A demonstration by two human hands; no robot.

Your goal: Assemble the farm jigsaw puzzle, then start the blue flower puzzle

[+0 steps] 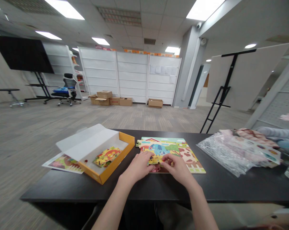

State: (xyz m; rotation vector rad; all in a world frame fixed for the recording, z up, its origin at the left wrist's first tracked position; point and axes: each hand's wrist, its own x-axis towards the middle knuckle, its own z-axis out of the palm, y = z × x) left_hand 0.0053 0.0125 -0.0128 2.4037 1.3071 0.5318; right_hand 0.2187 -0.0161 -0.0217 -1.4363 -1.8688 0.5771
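Two bare hands meet over a farm jigsaw picture at the lower middle of the frame, on a black table. Yellow jigsaw pieces lie right between the fingertips, just below the blue elephant. I can't tell how many there are. The yellow patch runs side to side, so the left hand is at its left end and the right hand is at its right end. Neither hand looks much nearer than the other.

The left fingers are a bit curled and lie over the pieces. I can't tell if they pinch anything. The right thumb and pointing finger are close together at the edge, with only a tiny gap, if any. I can't see if they have a piece tight.

To the left, an orange-sided box holds a loose pile of pieces. To the right is a crinkly clear bag.
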